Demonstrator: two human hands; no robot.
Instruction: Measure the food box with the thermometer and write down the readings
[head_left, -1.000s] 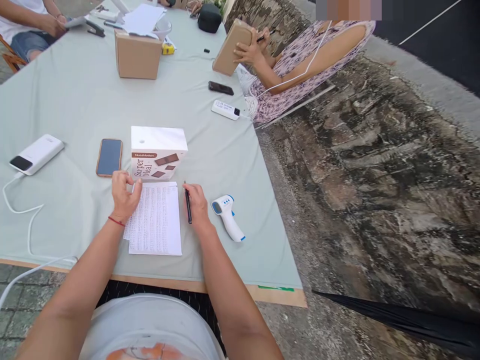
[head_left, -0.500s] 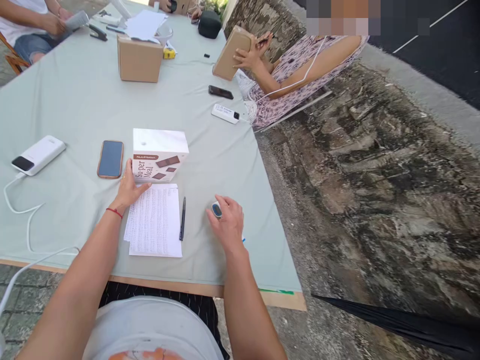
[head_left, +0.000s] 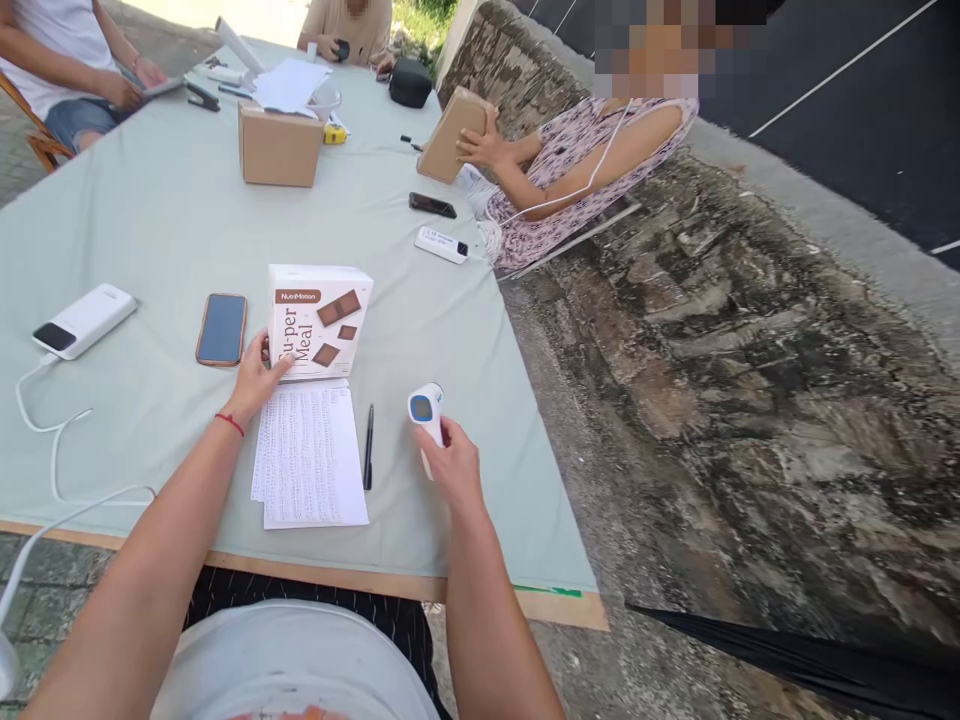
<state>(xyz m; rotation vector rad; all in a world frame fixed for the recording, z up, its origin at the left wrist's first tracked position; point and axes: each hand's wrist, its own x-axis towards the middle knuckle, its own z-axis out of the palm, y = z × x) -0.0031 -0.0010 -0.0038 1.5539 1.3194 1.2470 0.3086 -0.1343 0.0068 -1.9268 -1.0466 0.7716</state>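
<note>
A white box (head_left: 319, 325) with brown squares and the words "NutriMotion" and "Su-per Meal" stands on the table at the top edge of some papers. My left hand (head_left: 260, 378) grips its lower left side, thumb on the front face. In my right hand (head_left: 454, 462), fingers wrapped round the handle, is a white infrared thermometer (head_left: 422, 406) with a blue-rimmed screen turned towards me. Between my arms lie printed sheets (head_left: 311, 460), with a black pen (head_left: 368, 447) along their right side. A phone in a brown case (head_left: 222, 329) rests left of the box.
A white power bank (head_left: 86, 320) with a cable lies at left. Farther back are a cardboard box (head_left: 279, 148) topped with papers, a dark phone (head_left: 432, 205) and another power bank (head_left: 441, 244). A person at right holds a brown board (head_left: 453, 135). Others sit at the far end.
My right hand has closed round the thermometer's handle and raised it, screen now in view. The box has tilted so more of its front shows, with my left hand still on it.
</note>
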